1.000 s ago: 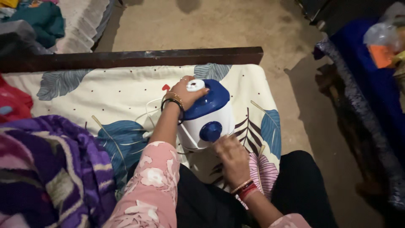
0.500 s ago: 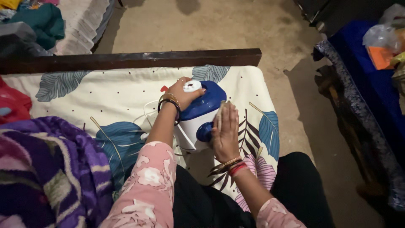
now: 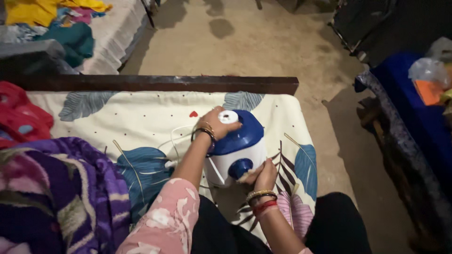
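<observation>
A white appliance with a blue lid (image 3: 238, 149) stands tilted on a cream bedsheet with a leaf print (image 3: 141, 122). My left hand (image 3: 217, 121) grips the top of its lid beside a round white knob (image 3: 228, 116). My right hand (image 3: 262, 175) presses against the lower front of the body, next to a blue button (image 3: 241, 167). A thin white cord (image 3: 176, 138) runs from the appliance across the sheet to the left.
A dark wooden bed rail (image 3: 155, 83) runs along the sheet's far edge. Purple patterned cloth (image 3: 52, 193) and red cloth (image 3: 19, 115) lie at the left. Bare dirt floor (image 3: 245, 42) lies beyond. A blue-covered surface with bags (image 3: 419, 94) stands at the right.
My right hand has dropped from the appliance's side to its lower front edge. The appliance has tilted slightly under my left hand.
</observation>
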